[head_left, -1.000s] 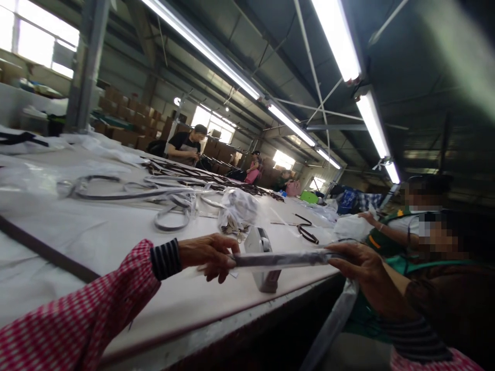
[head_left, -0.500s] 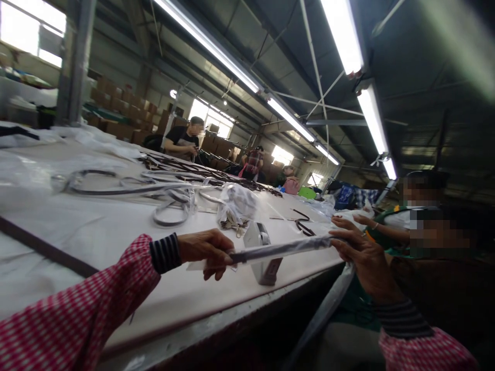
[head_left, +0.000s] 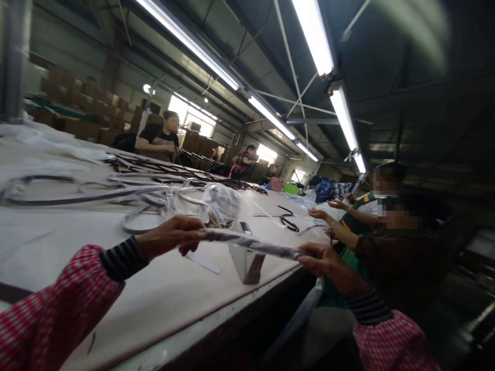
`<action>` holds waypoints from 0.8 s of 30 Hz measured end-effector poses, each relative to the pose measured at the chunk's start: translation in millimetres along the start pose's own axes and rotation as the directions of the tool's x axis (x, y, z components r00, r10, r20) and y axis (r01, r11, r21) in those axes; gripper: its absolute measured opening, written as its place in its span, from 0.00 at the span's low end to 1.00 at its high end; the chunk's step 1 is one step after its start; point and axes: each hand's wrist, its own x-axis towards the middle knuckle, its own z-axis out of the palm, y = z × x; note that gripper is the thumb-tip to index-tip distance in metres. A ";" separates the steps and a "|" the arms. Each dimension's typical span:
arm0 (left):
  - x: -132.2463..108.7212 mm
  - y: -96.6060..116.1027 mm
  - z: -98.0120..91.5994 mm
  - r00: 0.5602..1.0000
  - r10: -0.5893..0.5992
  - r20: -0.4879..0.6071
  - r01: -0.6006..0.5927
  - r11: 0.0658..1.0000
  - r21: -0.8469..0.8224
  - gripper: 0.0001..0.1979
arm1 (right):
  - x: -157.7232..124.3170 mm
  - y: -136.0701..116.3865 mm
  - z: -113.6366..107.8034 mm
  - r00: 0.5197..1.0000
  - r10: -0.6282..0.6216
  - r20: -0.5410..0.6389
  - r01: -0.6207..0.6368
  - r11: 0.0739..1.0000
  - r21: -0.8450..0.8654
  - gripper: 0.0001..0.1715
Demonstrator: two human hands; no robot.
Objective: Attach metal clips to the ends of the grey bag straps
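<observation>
My left hand (head_left: 170,238) is closed on one end of a long dark strap in a clear plastic sleeve (head_left: 251,244). My right hand (head_left: 323,262) grips the other end near the table's edge. The sleeved strap stretches between them, just above the white table (head_left: 162,293). The plastic sleeve's tail (head_left: 299,317) hangs down past my right hand. Behind the strap stands a small white and grey device (head_left: 247,260) on the table. A white paper strip (head_left: 203,263) lies flat below my left hand.
Loops of dark straps (head_left: 127,193) and crumpled plastic (head_left: 222,203) lie further back on the table. Two people sit close on the right, one reaching a hand (head_left: 319,214) over the table. Other people work at the far side, with stacked cardboard boxes (head_left: 77,111) behind.
The view has swung right and the scene blurred. Both hands still hold the sleeved strap; my right hand dropped lower, so the strap now slopes down to the right.
</observation>
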 end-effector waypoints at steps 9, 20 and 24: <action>-9.1 9.8 8.3 0.996 -0.037 0.079 0.055 0.970 -0.236 0.18 | -47.0 27.4 11.5 0.997 0.078 -0.022 -0.073 0.983 0.166 0.19; -4.6 14.5 25.1 0.993 -0.059 -0.101 0.032 0.966 -0.255 0.17 | -101.6 62.0 5.6 0.950 0.214 -0.225 -0.109 0.909 0.401 0.27; -4.6 13.5 41.4 0.992 -0.043 -0.122 0.017 0.978 -0.208 0.28 | -116.9 64.9 22.4 0.905 0.267 -0.330 -0.002 0.780 0.626 0.25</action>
